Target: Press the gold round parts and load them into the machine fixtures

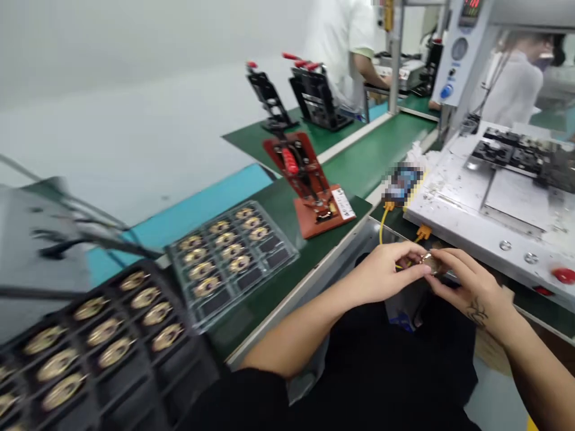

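Note:
Between my two hands is a small gold-coloured part (430,262), held above my lap near the machine's front edge. My left hand (387,270) pinches its left side with thumb and fingertips. On the other side, my right hand (477,291) grips it with thumb and fingers. The fingers cover much of the part, so its shape is only partly visible. Similar gold oval parts sit in a clear tray (269,258) and in a black tray (173,371) to the left.
A red-brown clamp fixture (309,224) stands on the green bench (251,311). Black clamp fixtures (321,99) stand farther back. At right is a white machine (449,209) with a red button (563,275). Yellow cables (381,230) hang near my hands. Two people work beyond.

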A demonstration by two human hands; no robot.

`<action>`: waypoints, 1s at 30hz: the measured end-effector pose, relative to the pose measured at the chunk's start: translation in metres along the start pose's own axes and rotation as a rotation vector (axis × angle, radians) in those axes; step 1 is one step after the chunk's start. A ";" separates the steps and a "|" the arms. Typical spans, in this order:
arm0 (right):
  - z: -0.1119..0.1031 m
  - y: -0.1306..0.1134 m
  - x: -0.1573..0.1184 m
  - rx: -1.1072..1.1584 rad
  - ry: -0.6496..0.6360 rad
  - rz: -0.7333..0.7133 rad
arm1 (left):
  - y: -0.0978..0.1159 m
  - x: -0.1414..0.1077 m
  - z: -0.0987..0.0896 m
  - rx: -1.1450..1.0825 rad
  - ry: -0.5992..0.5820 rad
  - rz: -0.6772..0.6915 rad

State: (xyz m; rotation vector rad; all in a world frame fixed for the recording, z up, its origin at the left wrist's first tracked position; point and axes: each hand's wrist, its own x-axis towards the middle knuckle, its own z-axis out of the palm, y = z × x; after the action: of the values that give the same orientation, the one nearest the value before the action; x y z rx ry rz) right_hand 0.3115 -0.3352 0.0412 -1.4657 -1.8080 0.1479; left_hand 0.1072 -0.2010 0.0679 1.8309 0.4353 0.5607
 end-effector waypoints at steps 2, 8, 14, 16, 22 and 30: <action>0.005 0.000 0.013 0.013 0.055 -0.025 | 0.018 0.003 -0.038 0.149 0.197 0.142; 0.017 -0.002 0.041 0.082 0.134 -0.050 | 0.033 0.027 -0.161 0.666 0.640 0.537; 0.028 0.003 0.057 0.119 0.107 -0.047 | 0.025 0.049 -0.198 0.789 0.547 0.544; 0.036 0.003 0.074 0.137 0.087 -0.061 | 0.042 0.062 -0.209 0.651 0.703 0.551; 0.088 0.016 0.140 0.255 0.011 -0.085 | 0.061 0.093 -0.289 0.386 0.934 0.378; 0.156 0.056 0.176 0.268 -0.143 -0.117 | -0.059 -0.018 -0.257 0.589 0.344 -0.374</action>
State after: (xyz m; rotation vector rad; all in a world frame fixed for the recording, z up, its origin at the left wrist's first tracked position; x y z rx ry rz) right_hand 0.2530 -0.1060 -0.0087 -1.1837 -1.8993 0.4291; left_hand -0.0561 0.0064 0.0780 2.1290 1.2539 0.5175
